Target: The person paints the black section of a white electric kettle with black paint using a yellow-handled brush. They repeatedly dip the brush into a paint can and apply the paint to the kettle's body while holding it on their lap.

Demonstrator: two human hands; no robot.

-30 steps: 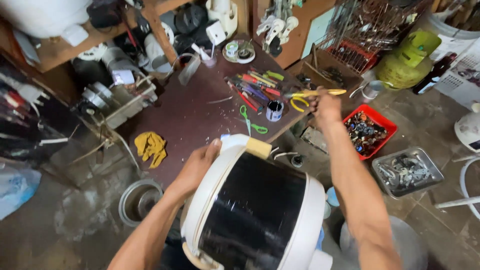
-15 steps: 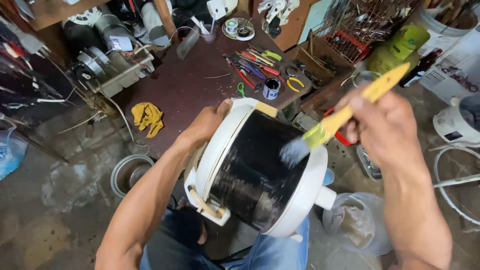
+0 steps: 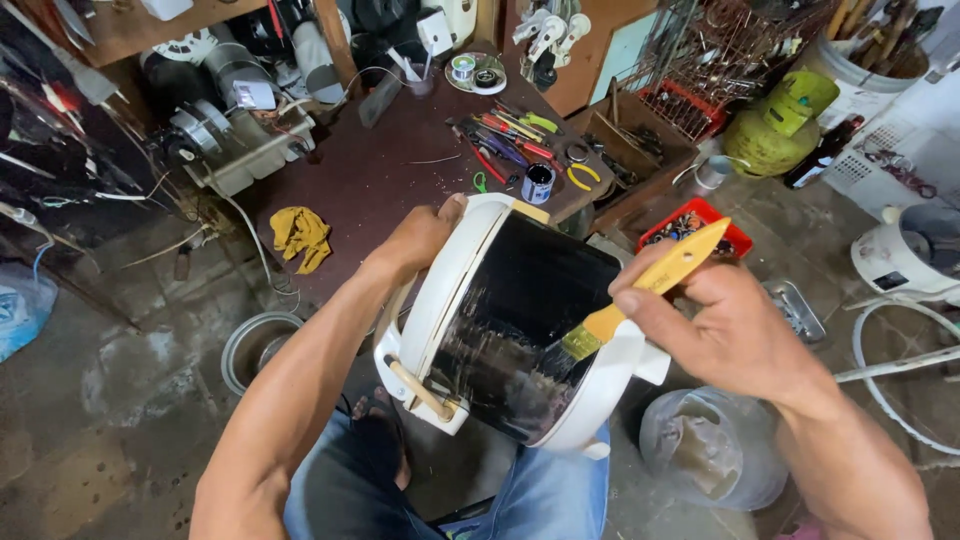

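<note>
A white rice-cooker body (image 3: 455,290) with a dark inside lies tilted on my lap. My left hand (image 3: 420,238) grips its upper rim. My right hand (image 3: 725,325) holds a paintbrush (image 3: 650,285) with a yellow wooden handle. The brush's bristles rest inside the dark opening, near its right rim.
A low dark-red table (image 3: 380,170) ahead holds screwdrivers, pliers, a small can (image 3: 538,183) and a yellow rag (image 3: 300,235). A red tray of parts (image 3: 690,222) and a green gas cylinder (image 3: 775,125) stand right. A plastic jar (image 3: 715,450) sits by my right knee; another cooker (image 3: 910,255) far right.
My right hand has come back from the table with the brush and brought its bristles down into the cooker's opening. The view has shifted slightly lower.
</note>
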